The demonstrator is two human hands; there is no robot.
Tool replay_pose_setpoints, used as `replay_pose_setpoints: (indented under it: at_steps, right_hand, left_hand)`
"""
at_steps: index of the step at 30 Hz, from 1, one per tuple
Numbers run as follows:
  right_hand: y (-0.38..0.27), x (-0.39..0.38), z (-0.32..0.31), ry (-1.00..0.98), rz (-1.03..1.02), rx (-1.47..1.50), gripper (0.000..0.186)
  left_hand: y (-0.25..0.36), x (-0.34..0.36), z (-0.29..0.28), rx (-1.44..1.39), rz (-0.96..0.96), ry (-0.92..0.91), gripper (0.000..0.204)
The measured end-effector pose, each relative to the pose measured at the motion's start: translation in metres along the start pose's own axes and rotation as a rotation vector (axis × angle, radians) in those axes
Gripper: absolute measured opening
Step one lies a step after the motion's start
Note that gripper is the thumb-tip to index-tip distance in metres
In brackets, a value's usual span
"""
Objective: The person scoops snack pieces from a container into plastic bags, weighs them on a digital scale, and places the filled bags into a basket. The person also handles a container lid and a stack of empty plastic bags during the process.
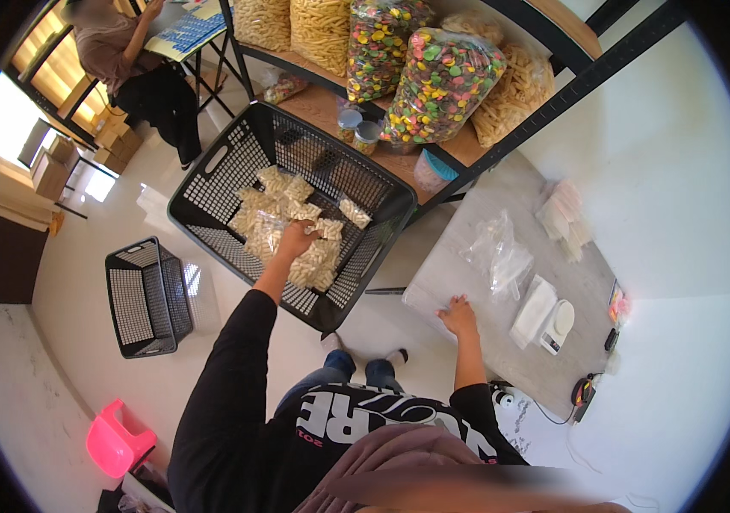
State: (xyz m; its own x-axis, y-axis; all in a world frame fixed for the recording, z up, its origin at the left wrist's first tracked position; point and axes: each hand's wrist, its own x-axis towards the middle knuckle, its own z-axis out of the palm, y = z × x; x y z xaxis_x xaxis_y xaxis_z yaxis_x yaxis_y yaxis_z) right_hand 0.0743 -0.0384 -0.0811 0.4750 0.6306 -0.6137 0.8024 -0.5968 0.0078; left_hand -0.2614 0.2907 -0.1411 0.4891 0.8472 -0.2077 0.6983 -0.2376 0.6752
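My left hand [297,240] reaches down into a large black plastic basket [202,192]. Its fingers are bent closed on one of the small clear packets of pale snacks [313,265] heaped inside; the fingertips are partly hidden among the packets. One packet [354,213] lies apart toward the basket's right side. On the near left edge of a grey table [433,278] rests my right hand [459,316], fingers apart and holding nothing. Crumpled clear plastic bags [502,256], a stack of white bags [536,309] and a small white scale [560,325] lie beyond it.
A shelf [305,104] behind the basket bears big bags of colourful snacks [446,85] and lidded jars [366,135]. A smaller black basket [121,299] stands on the floor at left, near a pink stool [117,440]. Another person [121,51] is at the far left.
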Motion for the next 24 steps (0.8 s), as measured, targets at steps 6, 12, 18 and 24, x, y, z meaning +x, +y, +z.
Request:
replay_pose_setpoints:
  at_steps: [6,12,18,24]
  right_hand:
    - [0.004,-0.002,0.001,0.022,-0.033,-0.021,0.077]
    - [-0.001,-0.017,0.001,0.035,0.0,-0.001,0.078]
    - [-0.014,-0.014,-0.022,0.044,0.011,-0.006,0.08]
    - [-0.018,-0.024,-0.019,0.052,0.1,0.06,0.082]
  left_hand:
    - [0.02,0.066,0.084,-0.069,-0.136,-0.106,0.051]
    - [0.001,0.127,0.177,-0.221,-0.407,-0.136,0.074]
    - [-0.05,0.167,0.249,-0.441,-0.473,0.11,0.086]
    - [0.022,0.175,0.24,-0.476,-0.809,0.184,0.085]
